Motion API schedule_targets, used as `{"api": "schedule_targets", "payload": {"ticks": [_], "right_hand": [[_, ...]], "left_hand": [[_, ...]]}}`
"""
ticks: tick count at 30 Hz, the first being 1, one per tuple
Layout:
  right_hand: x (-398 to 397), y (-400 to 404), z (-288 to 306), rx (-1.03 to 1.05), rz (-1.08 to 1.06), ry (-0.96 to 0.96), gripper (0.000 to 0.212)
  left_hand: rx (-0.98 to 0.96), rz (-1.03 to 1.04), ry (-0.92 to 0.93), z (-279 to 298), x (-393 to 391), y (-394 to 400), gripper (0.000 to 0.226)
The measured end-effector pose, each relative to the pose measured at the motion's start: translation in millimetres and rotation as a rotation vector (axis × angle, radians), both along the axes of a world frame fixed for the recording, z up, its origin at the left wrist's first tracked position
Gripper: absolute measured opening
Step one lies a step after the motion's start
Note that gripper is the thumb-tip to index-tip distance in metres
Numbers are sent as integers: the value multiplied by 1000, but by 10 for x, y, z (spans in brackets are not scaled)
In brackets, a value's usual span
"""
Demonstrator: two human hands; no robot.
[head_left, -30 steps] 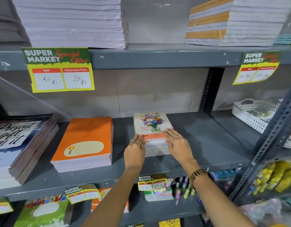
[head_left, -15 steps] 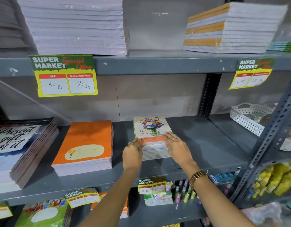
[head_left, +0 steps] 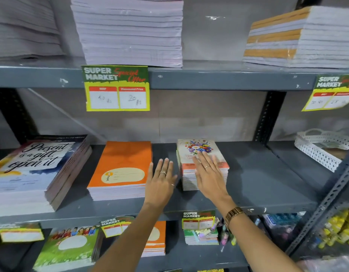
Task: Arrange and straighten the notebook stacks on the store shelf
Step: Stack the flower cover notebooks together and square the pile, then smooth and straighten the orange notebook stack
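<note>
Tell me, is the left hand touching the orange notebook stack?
Apart. The head view shows the left hand open, with dark shelf visible between it and the orange notebook stack.

Matt grey metal shelf (head_left: 258,173), glossy paper notebook stacks (head_left: 120,169), white plastic basket (head_left: 314,152)

A flat right hand (head_left: 208,173) is laid on the floral notebook stack (head_left: 201,163), while an open left hand (head_left: 161,179) is held beside the orange notebook stack (head_left: 120,169) on the grey shelf (head_left: 258,177).
</note>
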State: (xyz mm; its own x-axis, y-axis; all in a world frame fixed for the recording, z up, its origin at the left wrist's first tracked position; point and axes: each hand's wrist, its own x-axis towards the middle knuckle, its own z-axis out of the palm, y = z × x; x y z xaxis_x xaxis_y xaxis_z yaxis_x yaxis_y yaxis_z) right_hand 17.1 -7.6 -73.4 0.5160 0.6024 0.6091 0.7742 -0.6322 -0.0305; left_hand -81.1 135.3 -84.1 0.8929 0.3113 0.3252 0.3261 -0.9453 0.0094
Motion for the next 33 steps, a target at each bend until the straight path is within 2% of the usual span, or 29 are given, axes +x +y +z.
{"api": "schedule_targets", "payload": {"ticks": [3,6,7,9,12,14,17,23,27,33], "right_hand": [[-187,327,62,10,76,1,40],[-380,682,53,-9,155,38,40],[-442,795,40,-30,172,44,40],[-583,1003,3,-56,229,83,42],[-759,1251,-92,-123,325,178,48],[-850,1381,-156,-149,334,214,50],[-934,1520,-226,-194,281,234,52],[-943,1571,-284,-256,181,226,55],[-978,1591,-295,-262,150,239,55],[-998,1584,-290,-284,97,257,55]], "left_hand": [[17,78,-26,111,-257,270,54],[75,91,-85,141,-603,573,41],[81,96,-64,166,-730,672,47],[74,90,-27,161,-944,889,75],[112,81,-1,79,-1123,1147,86],[85,52,32,56,-1189,1267,80],[127,-6,1,-10,-1225,1418,41],[59,-115,77,-172,-1116,1654,52],[89,-118,88,-222,-1092,1735,59],[84,-149,65,-192,-1099,1768,52]]}}
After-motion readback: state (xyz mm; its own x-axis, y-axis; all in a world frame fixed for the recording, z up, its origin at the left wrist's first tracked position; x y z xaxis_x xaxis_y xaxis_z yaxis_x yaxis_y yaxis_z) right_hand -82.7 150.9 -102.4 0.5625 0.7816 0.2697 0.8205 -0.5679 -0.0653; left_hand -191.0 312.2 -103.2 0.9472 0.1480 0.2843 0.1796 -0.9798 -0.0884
